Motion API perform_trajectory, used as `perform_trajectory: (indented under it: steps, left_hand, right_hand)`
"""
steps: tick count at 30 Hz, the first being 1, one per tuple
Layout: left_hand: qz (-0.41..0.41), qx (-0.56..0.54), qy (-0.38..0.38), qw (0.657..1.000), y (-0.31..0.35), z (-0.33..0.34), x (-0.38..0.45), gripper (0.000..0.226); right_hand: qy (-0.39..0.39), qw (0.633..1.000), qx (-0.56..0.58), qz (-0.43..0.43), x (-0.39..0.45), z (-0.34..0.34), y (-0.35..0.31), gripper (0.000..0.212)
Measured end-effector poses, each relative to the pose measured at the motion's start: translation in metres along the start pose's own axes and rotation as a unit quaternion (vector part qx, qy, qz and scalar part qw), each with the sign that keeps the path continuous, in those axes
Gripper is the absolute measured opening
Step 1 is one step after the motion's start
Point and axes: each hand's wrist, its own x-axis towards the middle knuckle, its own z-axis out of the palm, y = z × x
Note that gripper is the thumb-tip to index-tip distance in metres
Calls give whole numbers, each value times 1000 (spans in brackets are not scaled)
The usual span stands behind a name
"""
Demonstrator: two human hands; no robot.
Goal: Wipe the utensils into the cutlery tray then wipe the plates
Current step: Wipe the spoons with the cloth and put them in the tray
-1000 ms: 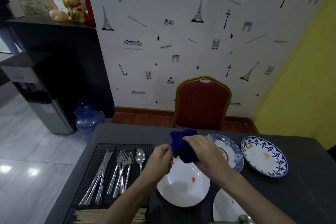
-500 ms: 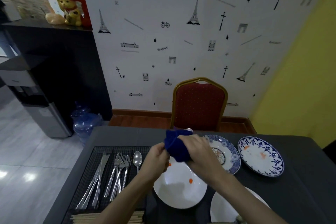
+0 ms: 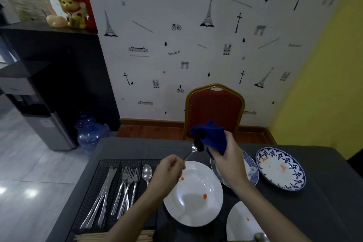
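Left hand [image 3: 170, 171]: closed around the handle of a spoon [image 3: 191, 152], raised above the table [image 3: 324, 212].
Right hand [image 3: 228, 160]: grips a blue cloth [image 3: 211, 136] bunched at the spoon's bowl.
Cutlery tray [image 3: 92, 186]: black mesh, on the left; knives [image 3: 103, 196], forks [image 3: 127, 188] and one lone spoon [image 3: 147, 173] in separate compartments.
Plates: a white plate [image 3: 196, 206] with orange spots beneath the hands, two blue-patterned plates [image 3: 280, 169] to the right, another white one [image 3: 241, 224] at the near edge.
Behind: a red chair [image 3: 215, 108] against the papered wall.

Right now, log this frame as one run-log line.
left hand: holds spoon | right hand: holds blue cloth at spoon bowl | cutlery tray: knives, forks, one spoon | plates: orange spots, unwiped
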Motion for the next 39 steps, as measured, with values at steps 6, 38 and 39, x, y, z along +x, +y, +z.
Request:
perform_trajectory:
  steps: [6,38,39]
  left_hand:
    - [36,-46,-33,998,15,9,-5,24]
    - [10,-83,-53,995,2,-8,-13,21]
    - [10,-99,-53,994,2,-10,-16,20]
  right_hand:
    - [-92,950,-244,-169,-1,-1,9,61]
    - [-124,989,-28,68,16,3,23,40]
    - [-88,991,6,100,18,-1,27,37]
